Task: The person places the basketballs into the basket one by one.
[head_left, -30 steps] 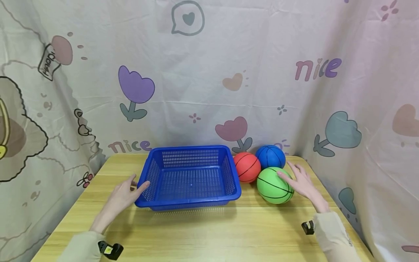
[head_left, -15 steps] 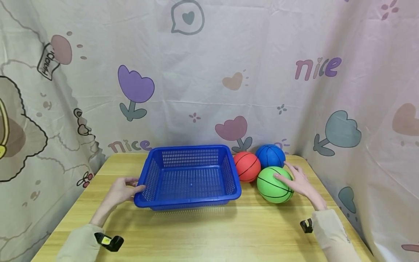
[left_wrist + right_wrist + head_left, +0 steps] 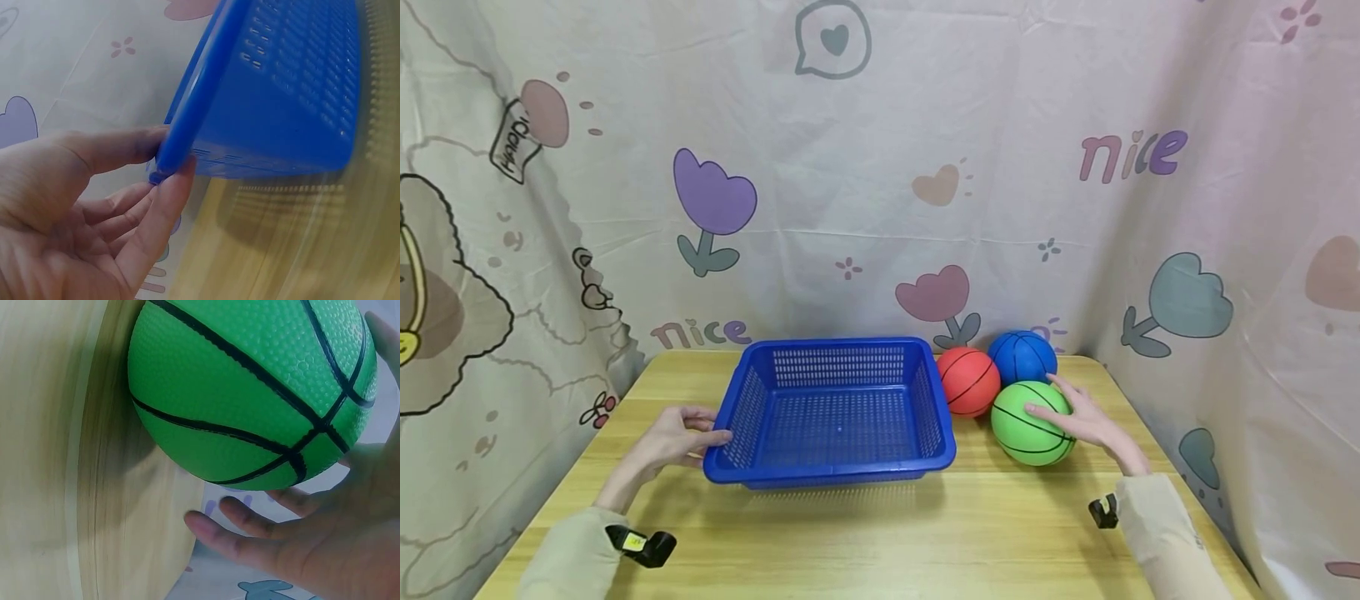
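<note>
A blue plastic basket [image 3: 835, 477] with perforated walls sits on the wooden table, its inside bare. At its left end, my left hand [image 3: 667, 442] pinches the rim between thumb and fingers; the left wrist view shows the fingertips on both sides of the basket's rim [image 3: 194, 103]. On the right, my right hand [image 3: 1092, 418] spreads around the right side of a green toy basketball [image 3: 1032, 433]. In the right wrist view, the lower fingers of the right hand [image 3: 337, 531] extend apart from the green ball [image 3: 250, 394]. Its thumb lies over the ball in the head view.
A red ball [image 3: 967, 382] stands against the basket's right side. Behind the green one is a blue ball [image 3: 1022, 357]. A printed cloth [image 3: 865, 208] hangs behind and along both sides of the table [image 3: 865, 542].
My left hand has closed on the basket's rim, and the basket's left front corner has shifted slightly toward me. My right hand has moved a little left, its thumb further over the green ball.
</note>
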